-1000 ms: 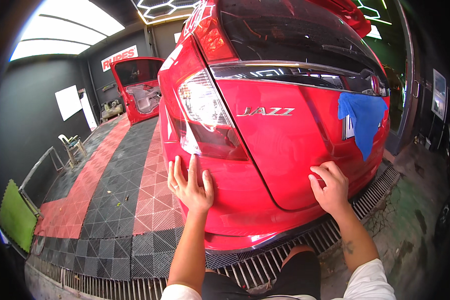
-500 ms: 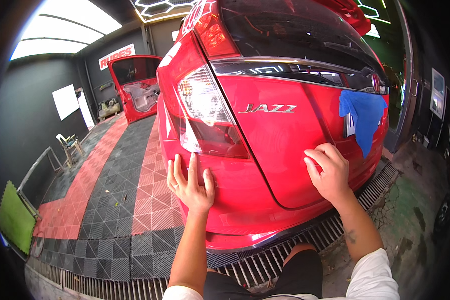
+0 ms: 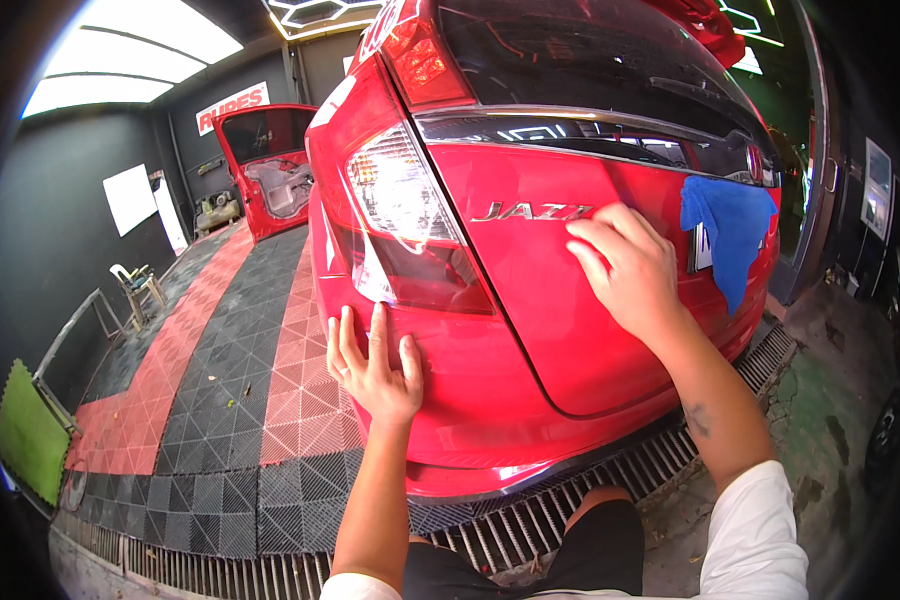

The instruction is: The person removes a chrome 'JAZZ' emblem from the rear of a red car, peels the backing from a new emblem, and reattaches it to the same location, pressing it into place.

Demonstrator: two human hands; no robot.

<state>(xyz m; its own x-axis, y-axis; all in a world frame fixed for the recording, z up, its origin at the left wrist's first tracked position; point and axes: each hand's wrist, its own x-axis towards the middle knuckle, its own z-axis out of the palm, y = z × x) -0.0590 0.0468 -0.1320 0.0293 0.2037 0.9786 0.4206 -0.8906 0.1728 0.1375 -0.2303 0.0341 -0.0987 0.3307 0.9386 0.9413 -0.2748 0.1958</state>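
Observation:
The rear of a red hatchback car fills the middle of the view. My left hand lies with fingers spread on the bumper, just below the clear and red tail light. Over the tailgate, my right hand has its fingers bent and drawn together in a pinch. Its fingertips are at the right end of the chrome lettering badge and cover part of it. Whatever the pinch may hold is hidden or too small to see. A blue cloth hangs over the number plate, right of that hand.
Under the bumper's edge runs a metal drain grate. Black and red floor tiles spread to the left. An opened red car door stands at the far left, with a small chair and a green mat panel nearer the dark wall.
My right hand has moved up and left across the tailgate to the chrome badge. My left hand stays on the bumper, and the view has shifted slightly.

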